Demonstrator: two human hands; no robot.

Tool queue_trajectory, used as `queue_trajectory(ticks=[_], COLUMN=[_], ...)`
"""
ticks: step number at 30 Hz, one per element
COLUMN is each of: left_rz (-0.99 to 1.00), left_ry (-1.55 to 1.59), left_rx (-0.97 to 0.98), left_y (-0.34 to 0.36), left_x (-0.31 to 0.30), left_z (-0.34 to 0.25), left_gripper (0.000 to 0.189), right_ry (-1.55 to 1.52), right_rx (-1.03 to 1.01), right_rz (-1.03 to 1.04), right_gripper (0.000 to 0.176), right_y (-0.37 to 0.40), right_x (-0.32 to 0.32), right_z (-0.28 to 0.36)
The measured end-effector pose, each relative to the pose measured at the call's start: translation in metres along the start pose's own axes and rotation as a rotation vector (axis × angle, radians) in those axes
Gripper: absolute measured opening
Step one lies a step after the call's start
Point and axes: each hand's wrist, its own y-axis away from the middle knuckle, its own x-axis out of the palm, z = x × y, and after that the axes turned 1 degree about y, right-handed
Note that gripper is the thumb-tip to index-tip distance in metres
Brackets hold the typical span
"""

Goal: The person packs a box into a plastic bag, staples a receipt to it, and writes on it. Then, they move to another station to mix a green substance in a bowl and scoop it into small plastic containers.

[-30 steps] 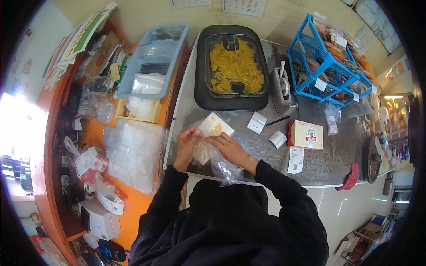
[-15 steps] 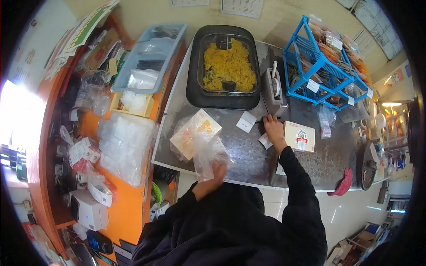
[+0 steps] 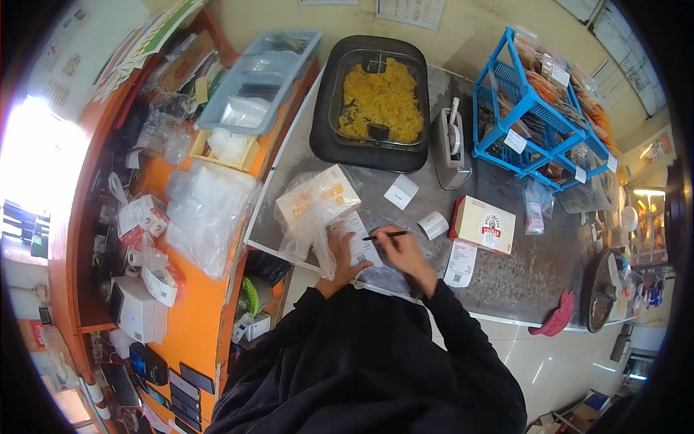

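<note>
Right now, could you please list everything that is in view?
Bagged box: 1, white and yellow, metal table
Paper slip: 1, white, beside bagged box
Pen: 1, black, over paper slip
Paper roll: 1, white, right of pen
Folded card: 1, white, near paper roll
Printed box: 1, cream and red, right of paper roll
Receipt: 1, white, in front of printed box
Food tray: 1, black, table's back, holding yellow food
Rack: 1, blue, table's back right
Cloth: 1, reddish, table's front edge
Bin: 1, pale blue, left of food tray
Plastic bags: one stack, clear, orange counter
Remaining clutter: uncountable, mixed, mostly left
Left hand: 1, black-sleeved, on paper slip
Right hand: 1, black-sleeved, holding pen
</note>
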Motion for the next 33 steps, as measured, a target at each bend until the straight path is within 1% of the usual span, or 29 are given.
queue_trajectory(ticks=[1,3,5,6,8,9,11,12,14,15,17,18,19,20,22,25,28,31,33], left_rz=[-0.037,-0.11,-0.145,-0.164,-0.206,-0.222,-0.223,-0.213,-0.259,-0.278,-0.307,-0.326,-0.361,-0.39,-0.447,-0.495,-0.524,-0.568,-0.561], left_ry=[0.037,0.11,0.115,0.118,0.091,0.081,0.526,0.756,0.745,0.738,0.732,0.723,0.704,0.703,0.698,0.827,1.013,0.93,0.943], left_rx=[-0.003,-0.012,-0.068,-0.098,-0.311,-0.419,-0.66,-0.772,-0.816,-0.839,-0.892,-0.919,-0.919,-0.915,-0.904,-1.044,-1.08,-1.071,-1.012], left_y=[0.001,0.004,0.008,0.011,0.014,0.016,0.006,0.001,0.004,0.005,-0.012,-0.02,-0.02,-0.017,-0.012,-0.02,-0.027,-0.033,-0.035], left_x=[0.0,-0.003,-0.001,0.0,-0.003,-0.006,-0.022,-0.023,-0.006,0.001,-0.015,-0.021,-0.016,-0.008,0.007,0.004,-0.004,-0.005,-0.006], left_z=[0.002,0.007,0.01,0.011,-0.004,-0.016,-0.052,-0.063,-0.048,-0.042,-0.071,-0.08,-0.079,-0.07,-0.052,-0.052,-0.053,-0.043,-0.036], left_gripper=[0.094,0.102,0.097,0.095,0.087,0.083,0.074,0.07,0.069,0.069,0.063,0.061,0.058,0.058,0.058,0.059,0.058,0.056,0.051], right_ry=[-0.021,0.034,0.071,0.14,0.28,0.168,-0.048,-0.19,-0.462,-0.661,-0.695,-0.68,-0.484,-0.481,-0.343,-0.311,-0.273,-0.273,-0.288], right_rx=[-0.038,-0.084,-0.108,-0.12,-0.146,-0.097,0.004,0.042,0.127,0.18,0.15,0.145,0.228,0.129,0.102,0.328,0.335,0.327,0.286], right_rz=[0.02,0.086,0.141,0.125,0.099,0.089,0.059,-0.001,-0.143,-0.231,-0.465,-0.566,-0.688,-0.793,-0.824,-0.645,-0.605,-0.679,-0.705], right_gripper=[0.02,0.018,0.016,0.016,0.016,0.017,0.02,0.023,0.029,0.034,0.035,0.032,0.023,0.015,0.012,0.01,0.008,0.009,0.009], right_y=[-0.002,-0.01,-0.021,-0.021,-0.021,-0.019,-0.016,-0.009,0.023,0.036,0.067,0.082,0.1,0.112,0.129,0.144,0.138,0.141,0.139], right_x=[0.009,0.02,0.025,0.027,0.032,0.028,0.014,0.014,0.011,-0.003,-0.033,-0.052,-0.069,-0.081,-0.106,-0.126,-0.126,-0.124,-0.12], right_z=[0.003,0.013,0.017,0.009,-0.009,0.0,0.029,0.02,-0.007,0.005,-0.011,-0.01,-0.033,-0.057,-0.084,-0.098,-0.093,-0.094,-0.087])
